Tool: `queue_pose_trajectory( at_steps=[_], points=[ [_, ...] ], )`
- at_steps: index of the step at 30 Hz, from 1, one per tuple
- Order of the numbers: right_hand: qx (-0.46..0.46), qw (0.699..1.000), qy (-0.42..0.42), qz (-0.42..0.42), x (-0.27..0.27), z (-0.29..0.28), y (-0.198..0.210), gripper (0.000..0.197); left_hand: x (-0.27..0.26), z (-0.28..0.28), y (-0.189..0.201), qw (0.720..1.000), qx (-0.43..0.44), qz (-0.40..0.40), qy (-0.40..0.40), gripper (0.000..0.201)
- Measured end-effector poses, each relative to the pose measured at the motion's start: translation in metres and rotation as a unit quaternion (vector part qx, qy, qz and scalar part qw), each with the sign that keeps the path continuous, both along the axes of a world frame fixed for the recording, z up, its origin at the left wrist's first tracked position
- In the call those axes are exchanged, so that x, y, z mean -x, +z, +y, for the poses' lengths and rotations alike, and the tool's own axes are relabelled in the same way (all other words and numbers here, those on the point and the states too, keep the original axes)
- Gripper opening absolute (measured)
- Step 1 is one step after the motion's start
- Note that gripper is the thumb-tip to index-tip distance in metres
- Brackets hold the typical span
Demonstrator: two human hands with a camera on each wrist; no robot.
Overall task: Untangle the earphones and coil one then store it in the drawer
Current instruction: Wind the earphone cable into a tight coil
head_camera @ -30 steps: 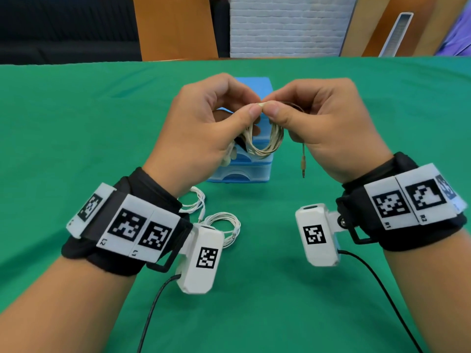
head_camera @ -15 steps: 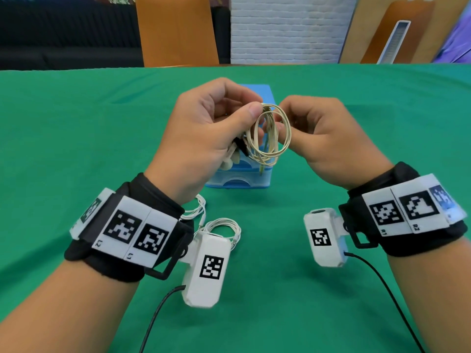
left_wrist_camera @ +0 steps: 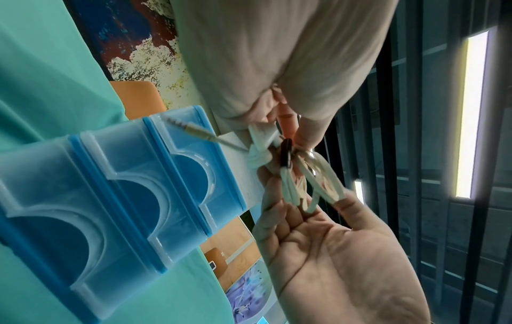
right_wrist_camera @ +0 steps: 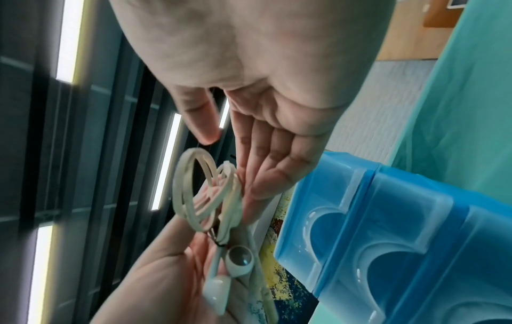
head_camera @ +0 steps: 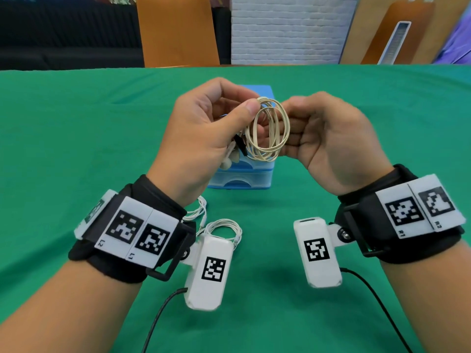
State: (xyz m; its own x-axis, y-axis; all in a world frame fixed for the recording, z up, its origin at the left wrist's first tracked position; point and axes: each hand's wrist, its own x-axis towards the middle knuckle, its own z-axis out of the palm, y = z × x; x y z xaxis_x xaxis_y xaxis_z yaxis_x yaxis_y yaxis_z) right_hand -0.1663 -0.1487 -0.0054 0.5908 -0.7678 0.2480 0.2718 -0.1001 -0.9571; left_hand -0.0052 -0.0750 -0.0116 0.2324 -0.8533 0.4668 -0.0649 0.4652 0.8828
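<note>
Risk: the coiled earphones [head_camera: 267, 129] may spring loose and unwind, because only the left hand [head_camera: 204, 133] secures the loops, pinching them between thumb and fingers at the top. The plug [left_wrist_camera: 191, 128] hangs free and can snag on the drawer unit [head_camera: 242, 174]. The coil hangs between both hands, above the near side of the drawer unit. The right hand [head_camera: 328, 141] sits just right of the coil, fingers relaxed and gripping nothing. A second earphone set [head_camera: 224, 229] lies on the table [head_camera: 76, 123], nearer.
</note>
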Motion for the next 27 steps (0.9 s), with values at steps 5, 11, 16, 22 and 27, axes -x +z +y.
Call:
queue_pose_trajectory(
  at_steps=[5, 11, 16, 22, 27],
  points=[
    [0.081, 0.996, -0.027, 0.028, 0.0000, 0.0049, -0.0022, 0.015, -0.0023, 0.0007, 0.0012, 1.000, 0.006, 0.002, 0.003, 0.001],
    [0.137, 0.988, -0.064, 0.029, -0.0018, 0.0027, -0.0032, 0.007, -0.0009, 0.0007, 0.0019, 1.000, -0.006, -0.001, 0.007, 0.004],
    [0.179, 0.974, -0.127, 0.052, -0.0055, 0.0004, -0.0054, 0.005, -0.0026, 0.0000, 0.0016, 0.996, -0.004, -0.092, 0.019, 0.025],
    [0.187, 0.970, -0.135, 0.075, -0.0072, 0.0000, -0.0064, 0.006, -0.0037, -0.0026, -0.0018, 0.989, -0.008, -0.136, 0.049, 0.018],
    [0.084, 0.990, -0.103, 0.052, -0.0090, 0.0034, -0.0078, 0.006, -0.0047, -0.0042, -0.0037, 0.982, 0.006, -0.176, 0.075, 0.009]
  ],
)
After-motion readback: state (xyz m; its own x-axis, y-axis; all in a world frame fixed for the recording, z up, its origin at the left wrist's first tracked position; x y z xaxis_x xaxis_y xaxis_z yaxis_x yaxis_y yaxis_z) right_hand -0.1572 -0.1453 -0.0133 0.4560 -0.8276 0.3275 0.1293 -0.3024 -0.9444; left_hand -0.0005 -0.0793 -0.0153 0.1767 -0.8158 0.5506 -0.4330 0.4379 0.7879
